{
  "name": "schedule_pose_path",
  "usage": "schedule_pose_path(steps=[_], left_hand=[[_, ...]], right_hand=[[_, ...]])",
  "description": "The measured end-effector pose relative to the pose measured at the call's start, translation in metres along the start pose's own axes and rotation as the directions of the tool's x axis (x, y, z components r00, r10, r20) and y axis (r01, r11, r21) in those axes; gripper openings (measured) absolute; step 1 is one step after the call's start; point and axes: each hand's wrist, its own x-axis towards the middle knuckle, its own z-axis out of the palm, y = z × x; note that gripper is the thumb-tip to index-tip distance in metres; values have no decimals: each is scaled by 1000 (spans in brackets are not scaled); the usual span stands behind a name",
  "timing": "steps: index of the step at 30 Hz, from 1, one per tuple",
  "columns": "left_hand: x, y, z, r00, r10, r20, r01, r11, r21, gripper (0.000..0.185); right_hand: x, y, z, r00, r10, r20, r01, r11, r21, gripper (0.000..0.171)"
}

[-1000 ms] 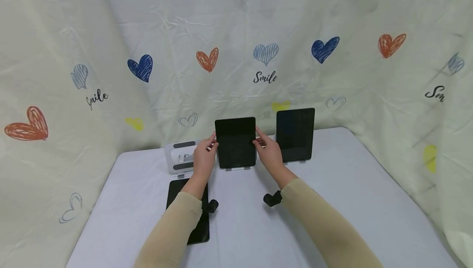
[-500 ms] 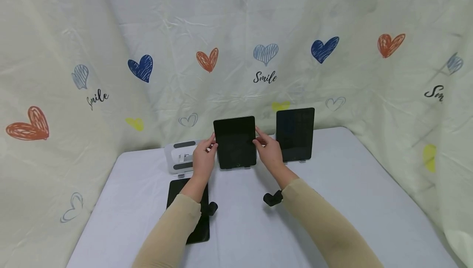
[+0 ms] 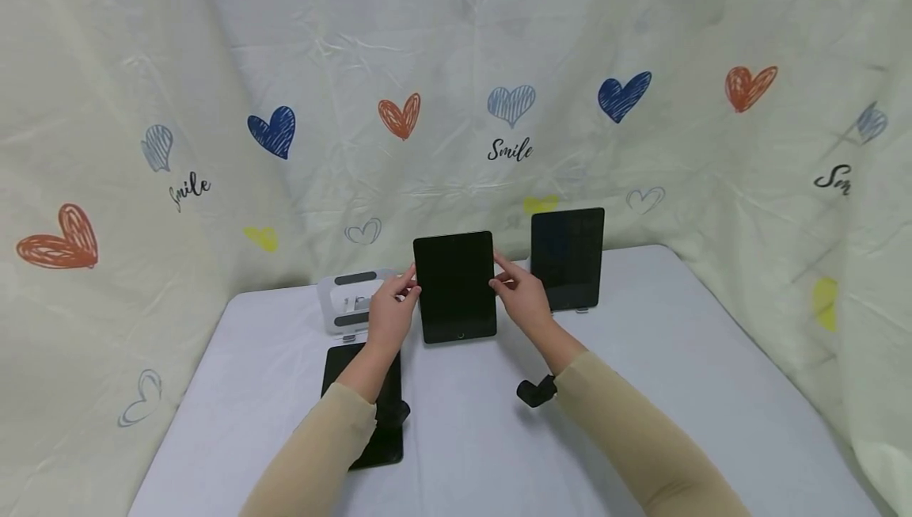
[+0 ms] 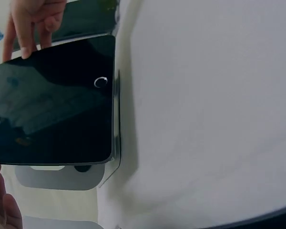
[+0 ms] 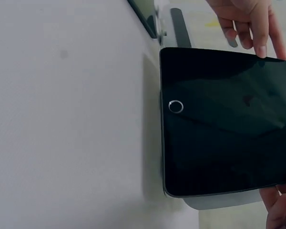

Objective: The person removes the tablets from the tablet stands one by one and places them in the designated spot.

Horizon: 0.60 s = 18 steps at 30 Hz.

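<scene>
Near the table's back edge, I see my left hand and right hand pinching the flat black rectangular tablet's sides, now lowered onto its grey stand, apparently seated.

This looks like a makeshift recording booth rather than a lived-in room — a cream cloth printed with hearts and the word "Smile" hangs on three sides and hides whatever lies behind. A plain white desk fills the space between the draped walls. On it stand only tablets on stands — a staged, bare set-up.
</scene>
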Motion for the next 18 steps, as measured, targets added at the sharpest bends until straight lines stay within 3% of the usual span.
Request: schedule_pose_path(steps=[6,18], left_hand=[[-11,1,-8,996,-62,60,61,998,19,42],[-38,0,-13,969,-169,181,170,985,10,46]], right_hand=[[-7,0,-4,993,60,98,-62,998,13,57],[-24,7,-12,959,169,228,-181,983,35,58]])
